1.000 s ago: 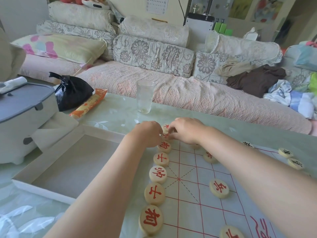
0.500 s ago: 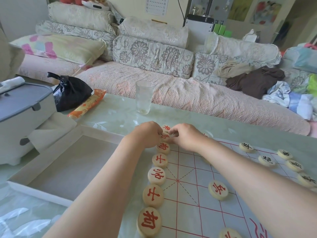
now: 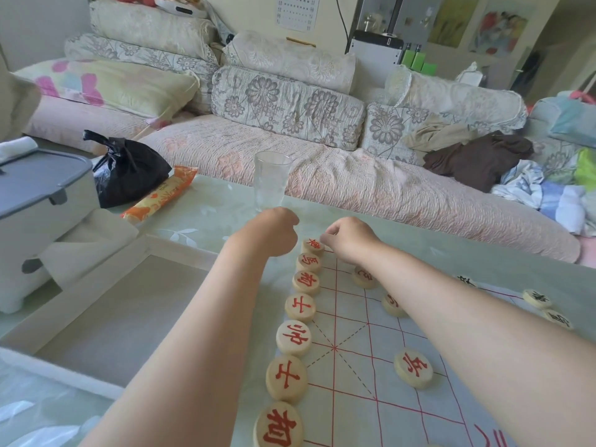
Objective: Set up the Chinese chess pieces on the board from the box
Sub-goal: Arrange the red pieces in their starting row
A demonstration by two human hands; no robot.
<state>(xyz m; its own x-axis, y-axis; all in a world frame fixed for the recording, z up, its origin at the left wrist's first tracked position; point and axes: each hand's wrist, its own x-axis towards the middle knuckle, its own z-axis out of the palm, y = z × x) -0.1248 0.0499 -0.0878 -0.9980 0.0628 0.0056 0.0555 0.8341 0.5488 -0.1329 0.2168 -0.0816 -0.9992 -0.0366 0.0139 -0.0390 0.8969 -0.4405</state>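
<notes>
A clear plastic board sheet (image 3: 361, 375) with red lines lies on the table. Down its left edge runs a column of several round wooden pieces with red characters (image 3: 293, 337). My right hand (image 3: 350, 241) pinches the edge of the farthest red piece (image 3: 312, 245) at the board's corner. Just left of that piece, my left hand (image 3: 272, 232) is a closed fist with nothing visible in it. Three red soldier pieces (image 3: 413, 367) stand further in, two partly hidden by my right arm. Black-lettered pieces (image 3: 537, 298) sit at the right edge. The open box (image 3: 180, 245) on the left looks empty.
A clear drinking glass (image 3: 271, 182) stands just beyond my left hand. A black plastic bag (image 3: 129, 172) and an orange packet (image 3: 161, 196) lie at the table's far left, beside a white container with a grey lid (image 3: 35, 201). A sofa runs behind the table.
My left hand has pulled away to the left of the column's far end. The right hand stays at the farthest red piece. The view has shifted slightly.
</notes>
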